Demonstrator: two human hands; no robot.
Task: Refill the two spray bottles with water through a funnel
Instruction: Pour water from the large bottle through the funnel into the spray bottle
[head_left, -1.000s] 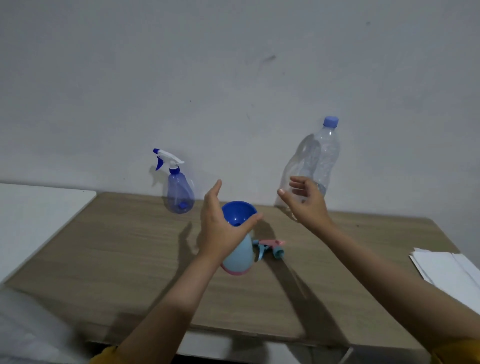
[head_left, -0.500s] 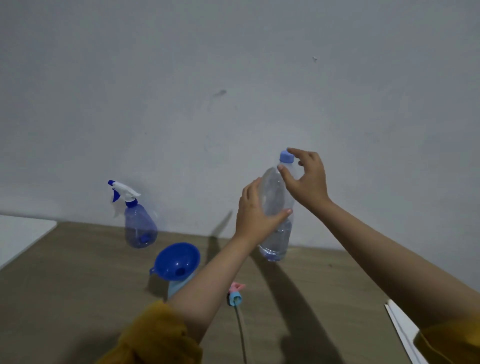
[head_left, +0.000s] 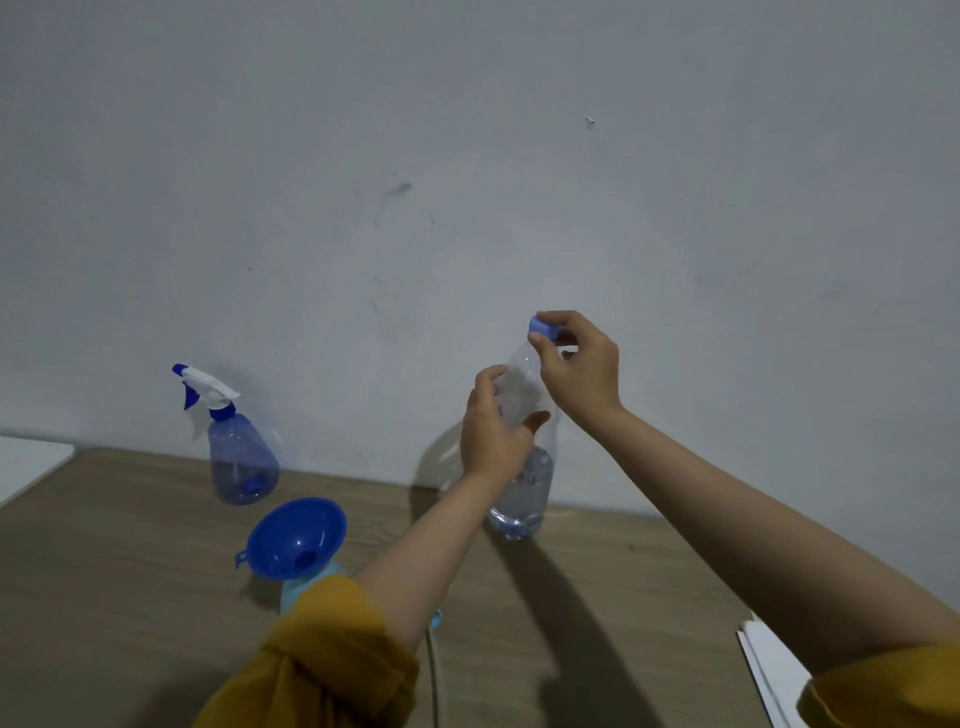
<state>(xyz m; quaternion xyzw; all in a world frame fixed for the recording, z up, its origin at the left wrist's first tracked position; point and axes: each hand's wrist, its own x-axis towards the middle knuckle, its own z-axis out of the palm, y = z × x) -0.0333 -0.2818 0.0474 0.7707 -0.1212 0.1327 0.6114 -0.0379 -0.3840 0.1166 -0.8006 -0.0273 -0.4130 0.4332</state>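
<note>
Far back on the table (head_left: 130, 571), near its left end, a spray bottle (head_left: 241, 457) stands by the wall with its top on. Next comes the blue funnel (head_left: 296, 538), sitting in a light blue bottle (head_left: 298, 592) closer to the front edge. Then the water bottle (head_left: 522, 483) stands tall, straight up. The left hand (head_left: 491, 434) wraps around its middle. The right hand (head_left: 579, 364) sits right above, pinching the blue cap (head_left: 543, 327). The cap looks ready to twist off, I think.
</note>
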